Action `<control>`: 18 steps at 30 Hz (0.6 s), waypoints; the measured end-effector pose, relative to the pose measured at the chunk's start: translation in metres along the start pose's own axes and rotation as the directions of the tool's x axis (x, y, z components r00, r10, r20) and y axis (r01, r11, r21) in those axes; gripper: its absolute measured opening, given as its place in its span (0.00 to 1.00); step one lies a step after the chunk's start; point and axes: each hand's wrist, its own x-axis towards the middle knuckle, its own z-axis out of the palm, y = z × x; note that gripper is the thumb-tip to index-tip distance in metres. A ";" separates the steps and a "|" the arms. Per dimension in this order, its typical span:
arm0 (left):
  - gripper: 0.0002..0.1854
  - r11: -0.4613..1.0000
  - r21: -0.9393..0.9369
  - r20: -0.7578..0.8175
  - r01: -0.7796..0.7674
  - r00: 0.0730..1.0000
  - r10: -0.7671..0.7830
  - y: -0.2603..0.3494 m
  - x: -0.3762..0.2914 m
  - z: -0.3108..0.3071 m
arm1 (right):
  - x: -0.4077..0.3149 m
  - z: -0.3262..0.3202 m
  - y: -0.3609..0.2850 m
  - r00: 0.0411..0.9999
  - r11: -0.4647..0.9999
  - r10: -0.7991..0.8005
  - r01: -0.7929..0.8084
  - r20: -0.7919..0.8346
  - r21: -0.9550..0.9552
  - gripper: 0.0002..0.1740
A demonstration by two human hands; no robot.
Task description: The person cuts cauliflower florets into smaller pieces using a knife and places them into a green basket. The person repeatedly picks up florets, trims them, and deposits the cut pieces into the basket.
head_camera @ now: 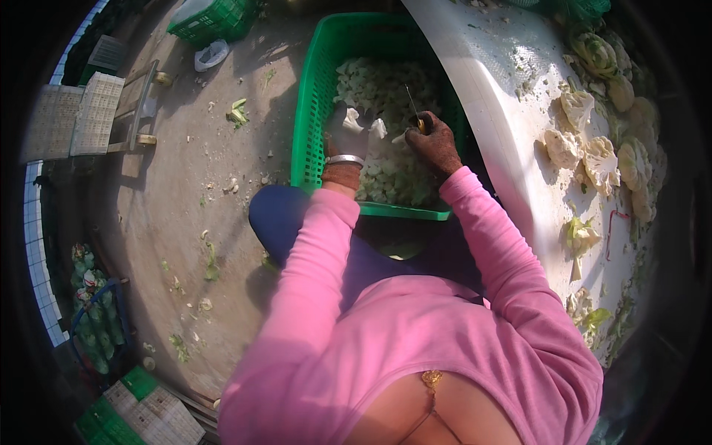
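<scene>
Over a green plastic crate (pixel 305 111) of cut cauliflower florets (pixel 397 172), both my gloved hands are at work height. My left hand (pixel 349 133), in a dark glove with a bracelet at the wrist, holds a piece of cauliflower (pixel 351 120). Another white floret (pixel 377 129) shows at its right side, held or falling; I cannot tell which. My right hand (pixel 434 142), in a brown glove, is closed on the yellow handle of a thin-bladed knife (pixel 413 103), its blade pointing up and away. A small pale piece (pixel 399 138) lies by the right fingers.
On the right, a white-covered table (pixel 500 111) bears cauliflower heads (pixel 601 164) and scraps. Leaf trimmings (pixel 237 113) litter the floor at left. Beyond them are a wooden-framed trolley (pixel 136 105), a green crate (pixel 208 22), a white bag (pixel 212 55) and stacked crates (pixel 142 409) at lower left.
</scene>
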 end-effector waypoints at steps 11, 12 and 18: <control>0.18 0.968 0.200 0.164 0.154 0.968 -0.188 0.046 -0.039 0.042 | -0.044 0.006 -0.020 0.961 0.959 -0.212 0.169 0.180 0.226 0.12; 0.21 0.977 0.148 0.186 0.154 0.966 -0.180 0.044 -0.040 0.046 | -0.045 0.004 -0.016 0.955 0.955 -0.230 0.184 0.186 0.233 0.12; 0.33 0.903 -0.029 0.226 0.429 0.883 -0.413 0.020 -0.057 0.052 | -0.050 0.027 0.011 0.954 0.978 -0.158 0.116 0.253 0.173 0.14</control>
